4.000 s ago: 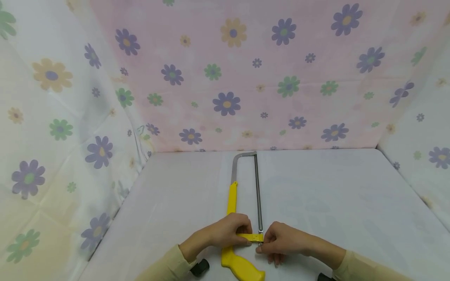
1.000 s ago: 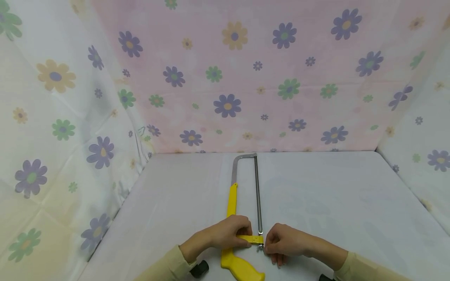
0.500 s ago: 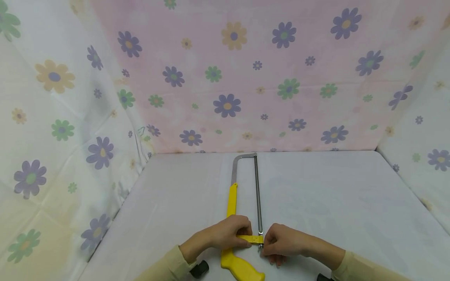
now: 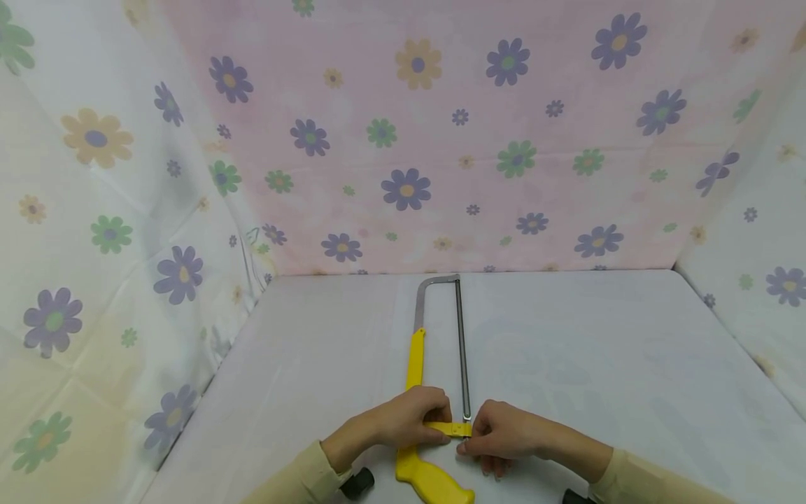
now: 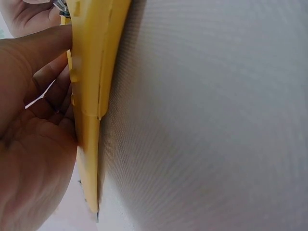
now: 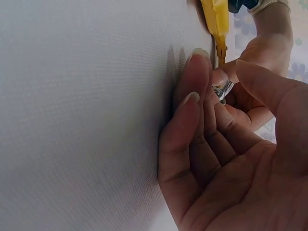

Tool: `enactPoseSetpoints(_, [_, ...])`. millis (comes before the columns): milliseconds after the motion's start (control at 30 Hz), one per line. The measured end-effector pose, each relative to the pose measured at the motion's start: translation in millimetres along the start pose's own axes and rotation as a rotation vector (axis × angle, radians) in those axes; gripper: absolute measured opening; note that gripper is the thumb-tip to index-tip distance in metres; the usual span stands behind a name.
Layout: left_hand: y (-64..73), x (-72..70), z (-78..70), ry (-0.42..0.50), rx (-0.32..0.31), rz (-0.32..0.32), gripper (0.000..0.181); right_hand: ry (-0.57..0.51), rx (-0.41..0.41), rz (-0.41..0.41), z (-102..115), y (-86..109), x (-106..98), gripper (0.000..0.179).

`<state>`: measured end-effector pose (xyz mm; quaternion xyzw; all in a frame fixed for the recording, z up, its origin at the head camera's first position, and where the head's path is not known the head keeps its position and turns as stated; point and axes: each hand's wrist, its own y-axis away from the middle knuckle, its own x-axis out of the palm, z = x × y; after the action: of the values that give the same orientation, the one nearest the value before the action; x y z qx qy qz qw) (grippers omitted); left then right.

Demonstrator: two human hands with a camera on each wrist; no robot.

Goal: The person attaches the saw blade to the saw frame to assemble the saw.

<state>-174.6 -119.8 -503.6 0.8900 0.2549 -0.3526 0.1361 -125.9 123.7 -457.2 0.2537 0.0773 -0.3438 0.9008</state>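
Left hand (image 4: 412,418): yellow crosspiece (image 4: 455,428) of the hacksaw (image 4: 415,357) pinched between thumb and fingers. Hacksaw laid front-to-back on the white table (image 4: 598,350), handle (image 4: 434,479) nearest, blade (image 4: 462,350) along its right side. Crosspiece could be twisted and blade tension thrown off if the metal nut (image 6: 224,90) is turned without firm bracing. Right hand (image 4: 506,429): fingers curled in, nut at crosspiece end seemingly pinched by thumb and index; if pinch is lost, knuckles could be scraped on blade. Hidden: left fingertips partly, most of nut in head view. Handle end cut off at bottom; blade teeth not resolvable.
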Motion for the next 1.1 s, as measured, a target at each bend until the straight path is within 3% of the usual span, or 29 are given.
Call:
enactPoseSetpoints(100, [4.0,-8.9,-22.1,0.006,-0.028,0.006,0.011,0.007,0.017,-0.007,1,-0.4,0,0.038])
enactPoseSetpoints(333, [4.9,-8.0,-24.2,-0.031,-0.022,0.006,0.01,0.008,0.024,-0.013,3,-0.5,2,0.039])
enactPoseSetpoints(533, [5.3,-11.3,-34.4,0.018,-0.093,0.01,0.011,0.007,-0.003,-0.014,3,-0.8,2,0.04])
enactPoseSetpoints(700, [5.0,-11.3,-29.1,0.002,-0.052,0.009,0.01,0.01,-0.004,-0.022,4,-0.9,2,0.04])
enactPoseSetpoints(833, [1.9,-3.6,-9.3,-0.031,-0.004,-0.001,0.012,0.015,0.003,-0.029,4,-0.9,3,0.039])
enactPoseSetpoints(933, [1.8,-2.7,-8.0,-0.038,0.003,-0.002,0.012,0.014,0.007,-0.03,4,-0.7,3,0.039])
enactPoseSetpoints(1100, [5.7,-12.3,-35.5,0.009,-0.048,0.004,0.011,0.003,0.007,-0.028,4,0.2,3,0.039])
